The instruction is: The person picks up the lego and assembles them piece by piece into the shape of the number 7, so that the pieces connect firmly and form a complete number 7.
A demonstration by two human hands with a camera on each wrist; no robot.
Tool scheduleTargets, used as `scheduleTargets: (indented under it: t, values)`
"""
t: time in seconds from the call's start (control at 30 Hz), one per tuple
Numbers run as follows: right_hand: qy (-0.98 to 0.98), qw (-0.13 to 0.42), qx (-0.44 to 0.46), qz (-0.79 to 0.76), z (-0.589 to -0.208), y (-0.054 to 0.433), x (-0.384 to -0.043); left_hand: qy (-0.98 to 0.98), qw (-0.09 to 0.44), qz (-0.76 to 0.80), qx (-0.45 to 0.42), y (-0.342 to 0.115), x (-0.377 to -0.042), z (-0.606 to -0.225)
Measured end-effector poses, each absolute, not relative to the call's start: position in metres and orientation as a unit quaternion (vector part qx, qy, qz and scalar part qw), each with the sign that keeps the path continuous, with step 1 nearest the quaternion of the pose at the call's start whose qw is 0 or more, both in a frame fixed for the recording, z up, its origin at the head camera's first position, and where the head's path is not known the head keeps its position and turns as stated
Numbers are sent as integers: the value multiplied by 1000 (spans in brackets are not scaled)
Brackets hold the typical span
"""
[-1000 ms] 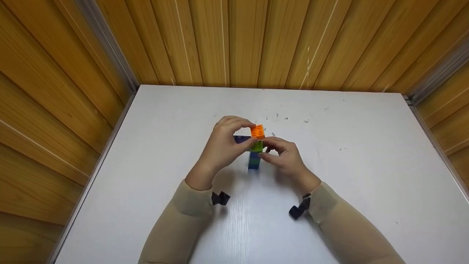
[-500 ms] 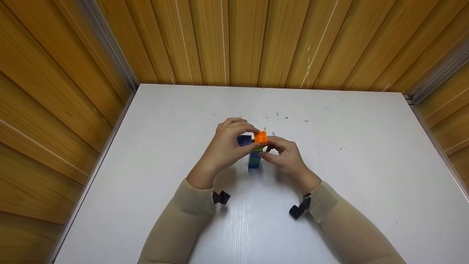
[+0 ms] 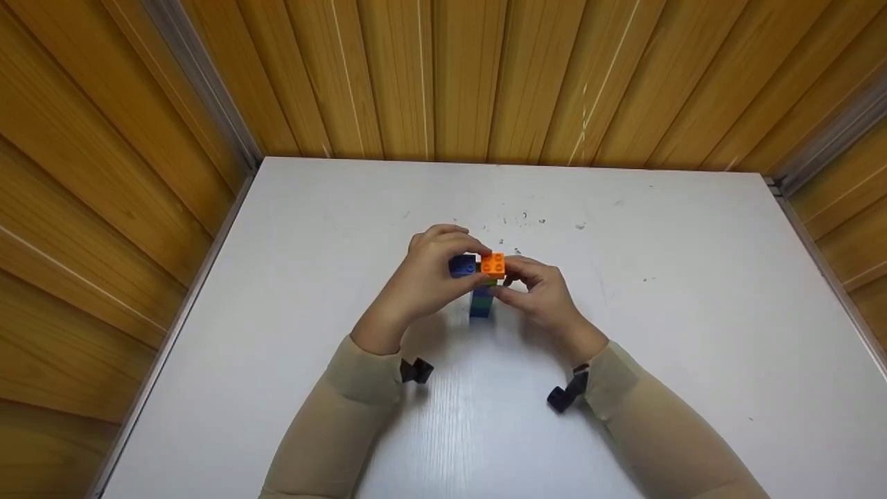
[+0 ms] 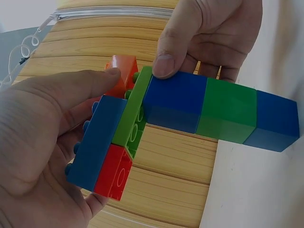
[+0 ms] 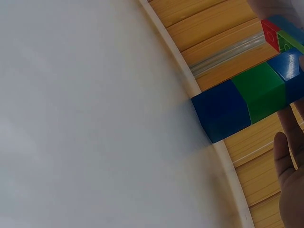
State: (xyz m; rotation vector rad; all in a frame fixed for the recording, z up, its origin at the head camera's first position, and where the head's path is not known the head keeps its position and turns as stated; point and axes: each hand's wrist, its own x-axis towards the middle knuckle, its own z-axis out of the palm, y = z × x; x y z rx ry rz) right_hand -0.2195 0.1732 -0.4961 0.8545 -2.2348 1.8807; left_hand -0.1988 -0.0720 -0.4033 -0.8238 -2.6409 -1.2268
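A tower of toy bricks stands upright on the table: a blue brick (image 4: 276, 121) at the bottom, a green one (image 4: 227, 110), then another blue one (image 4: 175, 100). Across its top lies a lime green brick (image 4: 130, 111), overhanging to the left, with a long blue brick (image 4: 97, 140) above and a red brick (image 4: 111, 173) beneath the overhang. My left hand (image 3: 431, 274) pinches an orange brick (image 3: 493, 266) between thumb and fingers, right at the lime green brick's studs. My right hand (image 3: 544, 294) grips the upper blue brick of the tower, its thumb flat against one side.
The white table (image 3: 658, 291) spreads around the tower, with small dark marks (image 3: 540, 220) behind it. Wood-patterned panels (image 3: 457, 83) rise at the back and sides. A black wrist mount (image 3: 418, 371) sticks out from each sleeve.
My left hand has brought the orange brick slightly right and toward me, over the lime green brick, which is now mostly covered in the head view. My right hand has stayed on the tower.
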Motion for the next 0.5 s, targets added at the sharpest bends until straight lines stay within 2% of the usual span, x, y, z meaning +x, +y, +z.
scheduleTargets:
  t: [0.5]
  values:
    - [-730, 45, 281, 622, -496, 174, -218, -873, 54, -401, -273, -73, -198, -403]
